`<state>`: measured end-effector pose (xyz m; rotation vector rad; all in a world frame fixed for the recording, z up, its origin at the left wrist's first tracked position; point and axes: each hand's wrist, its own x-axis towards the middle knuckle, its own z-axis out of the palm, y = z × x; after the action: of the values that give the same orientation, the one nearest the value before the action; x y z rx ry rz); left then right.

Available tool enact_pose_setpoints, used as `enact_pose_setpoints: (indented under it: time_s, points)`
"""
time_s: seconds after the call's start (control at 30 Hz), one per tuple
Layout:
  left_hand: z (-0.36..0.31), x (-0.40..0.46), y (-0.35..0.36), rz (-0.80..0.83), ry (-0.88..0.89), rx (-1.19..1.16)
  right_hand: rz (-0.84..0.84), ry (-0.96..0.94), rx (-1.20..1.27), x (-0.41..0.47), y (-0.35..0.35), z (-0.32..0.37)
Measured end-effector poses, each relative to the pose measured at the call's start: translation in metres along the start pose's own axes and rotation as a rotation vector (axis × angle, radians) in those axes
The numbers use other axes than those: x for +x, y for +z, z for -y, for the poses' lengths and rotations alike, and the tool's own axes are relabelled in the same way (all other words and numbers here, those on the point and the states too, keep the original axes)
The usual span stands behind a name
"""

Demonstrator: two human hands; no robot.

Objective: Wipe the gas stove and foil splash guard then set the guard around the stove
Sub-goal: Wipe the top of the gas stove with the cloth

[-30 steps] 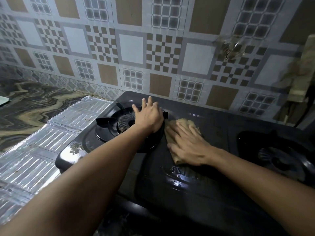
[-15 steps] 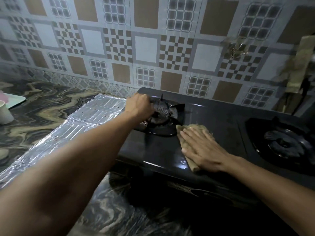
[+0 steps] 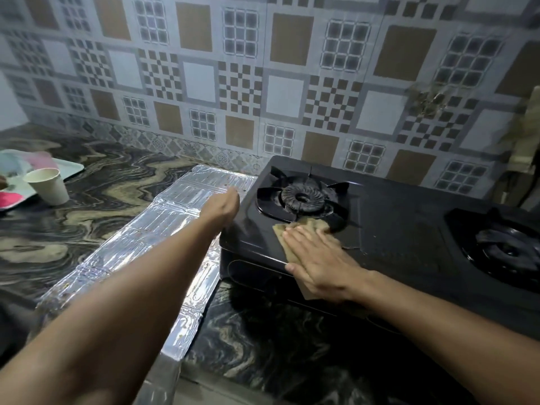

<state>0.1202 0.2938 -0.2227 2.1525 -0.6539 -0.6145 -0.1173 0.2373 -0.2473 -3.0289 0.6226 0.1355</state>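
A black two-burner gas stove [image 3: 394, 229] stands on the counter against the tiled wall. Its left burner [image 3: 302, 197] sits just beyond my hands. My right hand [image 3: 318, 261] lies flat with straight fingers on a brown cloth [image 3: 311, 225], pressing it onto the stove top near the front edge. The foil splash guard [image 3: 163, 226] lies unfolded flat on the counter to the left of the stove. My left hand [image 3: 225, 206] is at the stove's left edge, above the foil. Its fingers are hidden behind the back of the hand.
The right burner [image 3: 508, 252] is at the far right. A paper cup [image 3: 48, 185] and a pale tray [image 3: 68, 168] sit at the left on the marbled counter [image 3: 96, 206]. A cloth hangs at the wall's right edge [image 3: 526, 135].
My left hand left the left burner's grate and moved left to the stove's edge. My right hand with the cloth slid slightly toward the front-left of the stove top.
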Motion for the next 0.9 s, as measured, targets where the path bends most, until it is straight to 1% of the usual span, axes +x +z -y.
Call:
enact_pose_setpoints:
  time_s: [0.07,0.1,0.17,0.23,0.37,0.53,0.7,0.8,0.9]
  points:
    - [0.008,-0.01,-0.009,0.139,-0.127,-0.243,-0.003,0.0,-0.007,0.022,-0.001,0.017]
    - [0.013,-0.014,-0.014,0.205,-0.183,-0.334,-0.007,0.007,-0.009,0.029,-0.002,0.023]
    - [0.027,-0.013,-0.022,0.29,-0.234,-0.461,0.007,0.008,-0.003,0.034,-0.004,0.028]
    - [0.042,-0.011,-0.027,0.344,-0.256,-0.552,0.056,-0.029,-0.001,0.028,-0.008,0.02]
    - [0.065,-0.016,-0.031,0.454,-0.267,-0.615,0.089,-0.118,-0.057,0.02,-0.012,0.007]
    - [0.074,-0.015,-0.031,0.461,-0.266,-0.647,0.024,-0.121,-0.081,0.052,-0.006,0.04]
    - [0.078,-0.016,-0.034,0.492,-0.261,-0.661,0.051,-0.112,0.01,0.103,-0.017,0.071]
    - [0.081,-0.021,-0.034,0.492,-0.247,-0.691,0.041,-0.047,0.096,0.131,-0.019,0.077]
    - [0.084,-0.025,-0.032,0.486,-0.234,-0.756,0.069,-0.01,0.113,0.139,-0.02,0.08]
